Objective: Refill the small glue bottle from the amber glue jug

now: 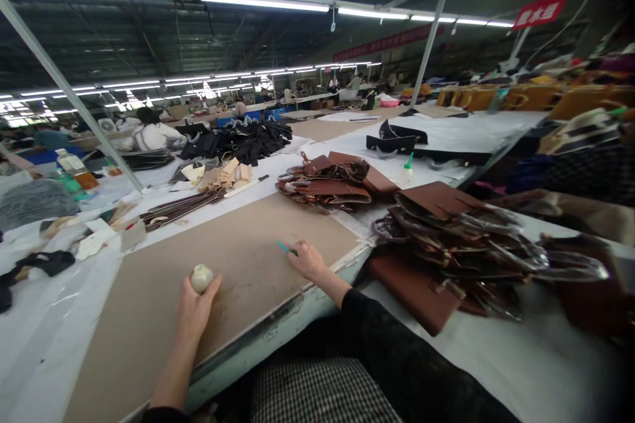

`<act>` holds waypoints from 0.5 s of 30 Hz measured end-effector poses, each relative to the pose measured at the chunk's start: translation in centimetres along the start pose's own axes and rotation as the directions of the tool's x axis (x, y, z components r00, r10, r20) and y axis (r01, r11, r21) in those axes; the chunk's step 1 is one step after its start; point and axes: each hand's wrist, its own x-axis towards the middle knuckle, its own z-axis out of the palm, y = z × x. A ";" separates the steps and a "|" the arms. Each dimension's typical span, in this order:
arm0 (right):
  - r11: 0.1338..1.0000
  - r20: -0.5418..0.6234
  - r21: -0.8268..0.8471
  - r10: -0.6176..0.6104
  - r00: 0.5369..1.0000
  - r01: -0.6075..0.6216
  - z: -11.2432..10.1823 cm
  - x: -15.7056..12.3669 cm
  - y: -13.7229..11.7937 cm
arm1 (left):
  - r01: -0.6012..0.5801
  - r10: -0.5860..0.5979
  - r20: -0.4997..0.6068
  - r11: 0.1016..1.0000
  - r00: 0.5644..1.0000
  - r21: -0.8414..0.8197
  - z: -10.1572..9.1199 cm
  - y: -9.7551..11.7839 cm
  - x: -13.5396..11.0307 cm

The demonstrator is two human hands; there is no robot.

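Note:
My left hand (196, 304) is wrapped round a small cream-coloured squeeze bottle (202, 278), its short neck pointing up with no cap on it. Pinched in the fingers of my right hand (308, 260) is a thin teal-green pointed piece (284, 247); whether it is a nozzle or a small brush I cannot tell. Both hands are over a tan board (238, 231) at the table's front edge, apart from each other. Beyond my right hand lies a pile of brown leather bags (327, 188).
More brown bags (436, 238), some with plastic-wrapped handles, are heaped at the right. A bottle with a green nozzle (407, 168) stands behind them. Dark strips (186, 207), beige pieces (228, 174) and a knife-like tool (247, 186) lie at the back left. A co-worker (151, 131) sits farther off.

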 end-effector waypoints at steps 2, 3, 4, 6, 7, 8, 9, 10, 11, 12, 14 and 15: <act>0.999 0.010 -0.033 -0.017 1.000 0.017 0.8 0.8 0.1 | 0.025 -0.025 -0.008 0.999 1.000 -0.026 0.1 -1.0 0.2; 0.999 0.018 -0.032 -0.025 1.000 0.026 1.1 1.1 0.2 | 0.028 -0.029 -0.014 0.998 0.999 -0.053 0.1 -1.5 0.1; 0.999 0.027 -0.019 -0.031 0.999 0.032 1.2 1.3 0.3 | 0.019 -0.021 -0.023 0.996 1.000 -0.086 0.0 -2.0 0.0; 0.999 0.041 0.043 -0.034 0.999 0.032 1.1 1.6 0.5 | -0.017 0.009 -0.048 0.987 0.999 -0.159 -0.4 -2.9 -0.6; 0.996 0.046 0.090 -0.032 0.998 0.028 0.9 1.7 0.7 | -0.033 0.021 -0.064 0.981 0.998 -0.192 -0.6 -3.3 -1.1; 0.989 0.051 0.145 -0.030 0.998 0.022 0.6 1.7 1.0 | -0.044 0.027 -0.081 0.975 0.996 -0.219 -0.9 -3.7 -1.7; 0.978 0.056 0.208 -0.027 0.998 0.015 0.3 1.7 1.3 | -0.048 0.024 -0.099 0.969 0.995 -0.243 -1.3 -4.1 -2.3; 0.961 0.060 0.277 -0.024 0.998 0.007 0.0 1.6 1.7 | -0.046 0.014 -0.121 0.962 0.992 -0.267 -1.6 -4.5 -3.0; 0.936 0.062 0.351 -0.022 0.998 -0.002 -0.3 1.5 2.1 | -0.040 -0.004 -0.146 0.954 0.989 -0.296 -1.9 -4.9 -3.6; 0.903 0.061 0.429 -0.019 0.998 -0.009 -0.6 1.4 2.4 | -0.032 -0.027 -0.171 0.943 0.985 -0.330 -2.2 -5.2 -4.2; 0.809 0.046 0.588 -0.003 0.999 -0.024 -1.2 1.1 2.9 | -0.019 -0.076 -0.218 0.914 0.973 -0.406 -2.6 -5.7 -5.2; 0.749 0.036 0.662 0.012 0.999 -0.033 -1.5 1.0 3.0 | -0.016 -0.099 -0.236 0.897 0.967 -0.442 -2.7 -5.8 -5.5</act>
